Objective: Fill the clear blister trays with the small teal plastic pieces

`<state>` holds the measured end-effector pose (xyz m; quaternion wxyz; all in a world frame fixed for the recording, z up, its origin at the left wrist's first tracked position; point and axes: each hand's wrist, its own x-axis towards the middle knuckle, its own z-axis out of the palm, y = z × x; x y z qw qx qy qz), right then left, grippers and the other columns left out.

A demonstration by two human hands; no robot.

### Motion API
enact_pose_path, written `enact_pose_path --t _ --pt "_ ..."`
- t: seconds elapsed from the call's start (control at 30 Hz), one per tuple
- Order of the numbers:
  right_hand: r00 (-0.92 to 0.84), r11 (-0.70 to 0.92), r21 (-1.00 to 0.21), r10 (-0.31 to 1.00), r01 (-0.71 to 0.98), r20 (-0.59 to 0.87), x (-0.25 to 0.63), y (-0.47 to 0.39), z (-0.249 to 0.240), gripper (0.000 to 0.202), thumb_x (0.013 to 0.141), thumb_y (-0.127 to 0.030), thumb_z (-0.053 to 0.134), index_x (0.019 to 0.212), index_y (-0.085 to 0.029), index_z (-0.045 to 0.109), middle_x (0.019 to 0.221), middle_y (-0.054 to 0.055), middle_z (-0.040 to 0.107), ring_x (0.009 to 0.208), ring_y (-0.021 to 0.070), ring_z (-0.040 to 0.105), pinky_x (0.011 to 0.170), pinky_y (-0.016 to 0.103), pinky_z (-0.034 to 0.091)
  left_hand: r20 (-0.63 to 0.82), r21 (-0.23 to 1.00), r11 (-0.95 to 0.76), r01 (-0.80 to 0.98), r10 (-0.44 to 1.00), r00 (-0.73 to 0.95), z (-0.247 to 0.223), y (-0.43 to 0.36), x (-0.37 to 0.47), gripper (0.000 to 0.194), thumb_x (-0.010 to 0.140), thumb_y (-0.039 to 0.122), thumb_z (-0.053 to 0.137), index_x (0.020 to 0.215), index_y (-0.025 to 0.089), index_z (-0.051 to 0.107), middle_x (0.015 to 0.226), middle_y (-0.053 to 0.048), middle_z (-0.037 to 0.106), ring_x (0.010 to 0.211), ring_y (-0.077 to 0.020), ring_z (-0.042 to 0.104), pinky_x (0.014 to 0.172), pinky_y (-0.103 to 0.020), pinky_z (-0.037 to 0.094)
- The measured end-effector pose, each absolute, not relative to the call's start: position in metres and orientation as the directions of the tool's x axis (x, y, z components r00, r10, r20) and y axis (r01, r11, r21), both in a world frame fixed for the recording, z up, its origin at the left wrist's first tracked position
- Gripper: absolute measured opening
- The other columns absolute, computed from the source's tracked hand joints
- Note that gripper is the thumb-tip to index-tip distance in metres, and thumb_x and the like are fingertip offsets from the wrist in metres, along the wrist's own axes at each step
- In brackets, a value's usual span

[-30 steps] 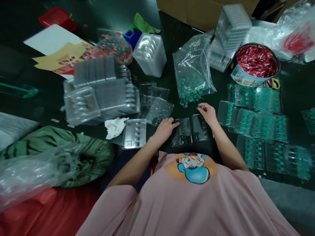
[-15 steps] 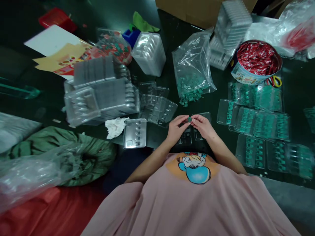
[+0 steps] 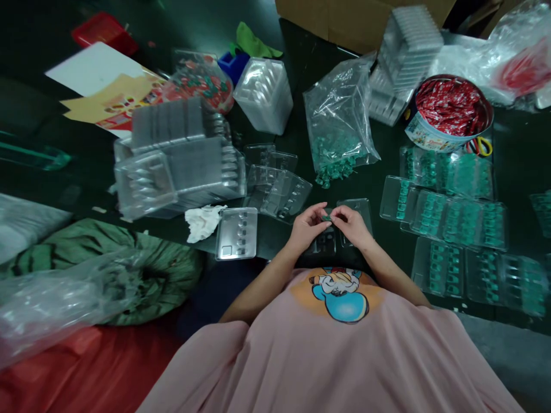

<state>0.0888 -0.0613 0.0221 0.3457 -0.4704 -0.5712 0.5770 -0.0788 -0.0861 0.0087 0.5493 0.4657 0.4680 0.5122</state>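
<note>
Between the fingertips of both hands is a small green piece. My left hand pinches it from the left, and my right hand closes on its right side. Clear plastic trays lie beneath and beside the hands, one partly showing behind my right hand. Beyond them a clear bag lies with its mouth toward me, small green pieces spilling from it. Several trays filled with green pieces lie to the right. Overlapping clear trays are at the left of the hands.
Stacked clear trays stand at the left, beside a crumpled white tissue and a single tray. A round tin of red packets and yellow-handled scissors are at the right. A cardboard box sits at the back.
Both hands have shifted slightly, with the green piece now a little lower and further left. My right fingers have curled in more, and more of the tray behind them shows.
</note>
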Motion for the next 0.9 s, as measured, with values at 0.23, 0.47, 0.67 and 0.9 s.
enact_pose_path --t 0.23,0.47,0.67,0.9 --pt "-0.338 -0.393 -0.916 0.875 -0.079 -0.347 0.076 -0.072 0.019 0.026 0.077 -0.045 0.063 0.075 -0.022 0.051 0.07 -0.004 0.045 0.063 0.0115 0.039 0.059 0.025 0.032 -0.137 0.958 0.139 -0.251 0.99 0.026 0.007 -0.086 -0.075 0.042 0.063 0.029 0.086 0.101 0.018 0.071 0.079 0.002 0.059 0.075 -0.01 0.057 0.073 -0.024 0.048" --pt "-0.272 -0.362 -0.92 0.91 -0.151 -0.313 0.071 -0.075 0.018 0.026 0.077 -0.044 0.066 0.075 -0.022 0.052 0.072 -0.004 0.045 0.065 0.011 0.039 0.06 0.024 0.032 -0.185 0.926 0.129 -0.354 0.974 -0.128 0.001 -0.088 -0.068 0.04 0.059 0.029 0.088 0.094 0.02 0.072 0.081 0.002 0.064 0.076 -0.0097 0.059 0.075 -0.023 0.048" --pt "-0.327 -0.397 -0.904 0.885 -0.159 -0.331 0.076 -0.071 0.017 0.033 0.077 -0.052 0.068 0.088 -0.021 0.063 0.078 -0.002 0.057 0.069 0.0114 0.047 0.059 0.024 0.033 -0.096 0.956 0.09 -0.281 0.995 -0.01 0.002 -0.09 -0.079 0.06 0.07 0.029 0.083 0.127 0.024 0.064 0.102 -0.004 0.069 0.085 -0.0121 0.064 0.083 -0.028 0.052" --pt "-0.404 -0.42 -0.904 0.842 -0.073 -0.358 0.082 -0.065 0.019 0.036 0.071 -0.052 0.075 0.085 -0.019 0.067 0.077 -0.001 0.062 0.068 0.0106 0.05 0.061 0.024 0.034 -0.02 1.0 0.02 0.001 0.978 0.208 0.011 -0.085 -0.1 0.088 0.074 0.021 0.078 0.149 0.037 0.037 0.129 -0.006 0.048 0.086 -0.0089 0.066 0.078 -0.023 0.053"
